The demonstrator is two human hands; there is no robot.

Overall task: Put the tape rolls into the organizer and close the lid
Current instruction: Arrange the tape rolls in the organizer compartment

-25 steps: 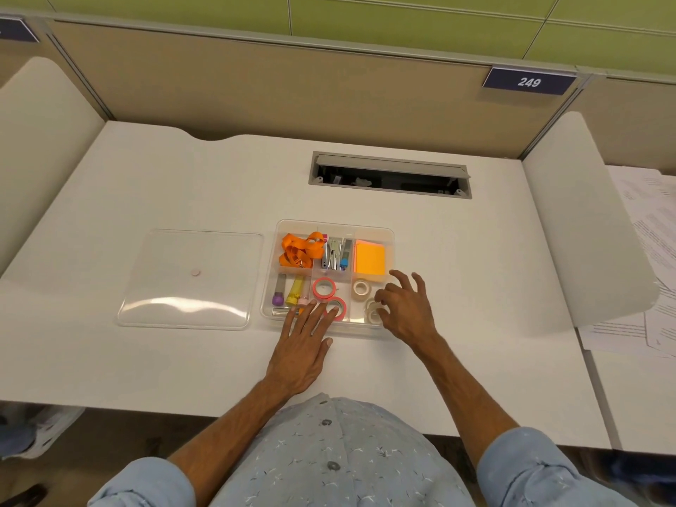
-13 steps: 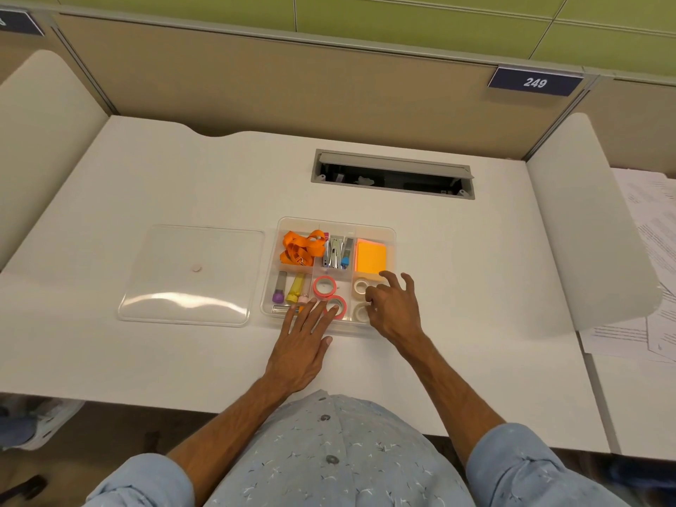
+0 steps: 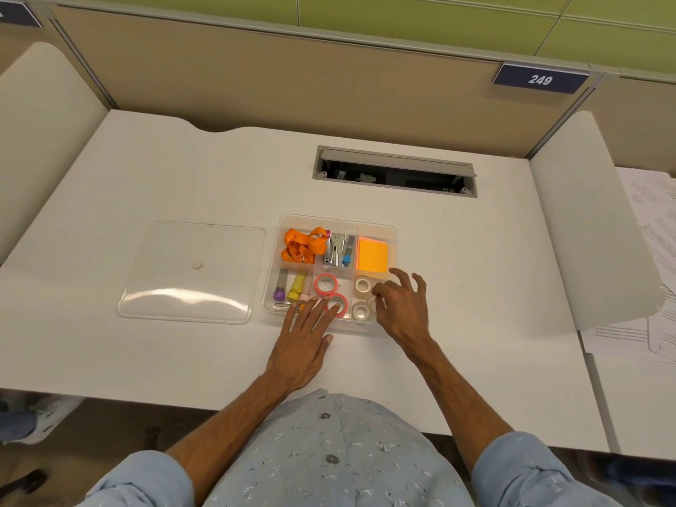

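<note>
We are seated in an office cubicle: tan fabric partitions [image 3: 292, 82] wall in a white bench [image 3: 183, 170], and a number plate reading 249 [image 3: 540, 79] marks the station. A cable hatch [image 3: 395, 173] is set into the bench, and printed papers [image 3: 651, 250] lie next door.
</note>
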